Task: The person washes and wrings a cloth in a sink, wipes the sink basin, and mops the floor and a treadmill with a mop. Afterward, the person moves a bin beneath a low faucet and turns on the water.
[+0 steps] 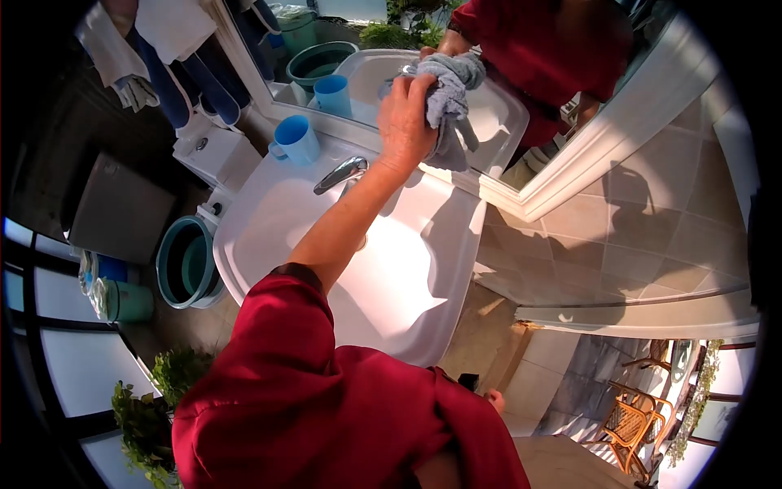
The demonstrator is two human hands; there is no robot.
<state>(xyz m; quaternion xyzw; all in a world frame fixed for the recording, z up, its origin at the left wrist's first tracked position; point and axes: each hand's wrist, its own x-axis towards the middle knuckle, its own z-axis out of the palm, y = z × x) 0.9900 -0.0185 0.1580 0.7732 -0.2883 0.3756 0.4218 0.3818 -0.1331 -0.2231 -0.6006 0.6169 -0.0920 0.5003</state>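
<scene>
My left hand (407,122) reaches up over the sink and is closed around a bunched grey-blue cloth (448,106). The cloth is at the mirror (375,81), where its reflection meets it, and a loose end hangs down. Only a small part of my right hand (494,400) shows, low beside my body past the red shirt; its fingers are too hidden to read. Below my left arm lies the white washbasin (285,212) with a chrome faucet (342,174). A light blue mug (296,140) stands on the basin's back left corner.
A white toilet (216,151) and a dark green basin (186,261) are left of the sink. Towels (175,33) hang at upper left. A green bin (126,301) and leafy plants (142,416) stand below. Tiled wall (586,236) and a rattan chair (631,428) are right.
</scene>
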